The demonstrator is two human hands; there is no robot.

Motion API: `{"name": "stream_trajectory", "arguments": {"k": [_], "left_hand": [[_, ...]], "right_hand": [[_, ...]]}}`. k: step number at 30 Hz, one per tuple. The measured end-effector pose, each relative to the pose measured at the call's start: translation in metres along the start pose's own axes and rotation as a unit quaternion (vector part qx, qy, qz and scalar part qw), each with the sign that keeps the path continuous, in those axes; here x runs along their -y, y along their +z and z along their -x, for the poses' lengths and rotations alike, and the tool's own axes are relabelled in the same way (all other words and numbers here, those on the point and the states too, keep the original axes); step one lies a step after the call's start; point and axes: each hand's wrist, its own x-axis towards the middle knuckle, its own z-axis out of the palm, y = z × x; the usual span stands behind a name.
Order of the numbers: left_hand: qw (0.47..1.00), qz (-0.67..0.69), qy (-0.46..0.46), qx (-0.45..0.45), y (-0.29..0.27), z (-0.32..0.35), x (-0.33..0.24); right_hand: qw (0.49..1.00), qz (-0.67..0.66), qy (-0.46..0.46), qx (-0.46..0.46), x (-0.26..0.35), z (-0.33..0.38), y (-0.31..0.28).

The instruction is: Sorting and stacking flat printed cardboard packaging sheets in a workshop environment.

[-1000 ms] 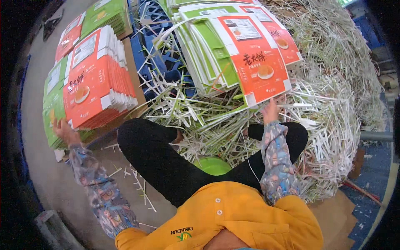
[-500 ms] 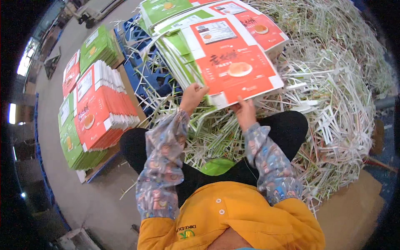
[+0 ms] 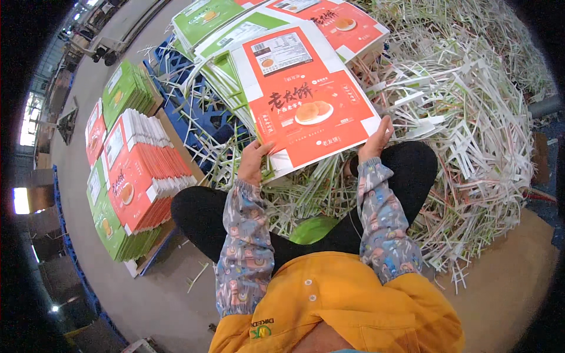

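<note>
A red and white printed carton sheet (image 3: 329, 97) lies tilted in front of me, its near edge toward my lap. My left hand (image 3: 253, 163) is closed on its near left corner, thumb on top. At the near right corner, my right hand (image 3: 376, 140) grips the same sheet, thumb along the edge. Beneath and to the left of it, green and white sheets (image 3: 220, 79) are stacked, with their edges fanned. Another red printed sheet (image 3: 347, 29) tops the pile just beyond. Most of my fingers are hidden under the sheet.
Stacked red sheets (image 3: 141, 176) and green sheets (image 3: 106, 220) stand on the left. A blue plastic pallet (image 3: 194, 97) sits under the main pile. Shredded paper trimmings (image 3: 453, 153) heap up on the right and before my crossed legs. Flattened brown cardboard (image 3: 500, 253) lies at lower right.
The red sheet has come slightly left and nearer. My right hand has shifted from the middle of its near edge to the right corner; my left hand has moved down and left.
</note>
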Motion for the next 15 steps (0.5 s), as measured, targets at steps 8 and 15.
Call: {"name": "stream_trajectory", "arguments": {"k": [8,15], "left_hand": [[0.999,0.037,-0.024,-0.024,-0.008,-0.001,0.009],[0.996,0.071,-0.046,-0.009,0.016,-0.006,0.021]], "right_hand": [[0.994,0.102,-0.005,0.046,0.008,-0.004,-0.001],[0.961,0.25,-0.108,0.047,-0.004,-0.032,-0.006]]}}
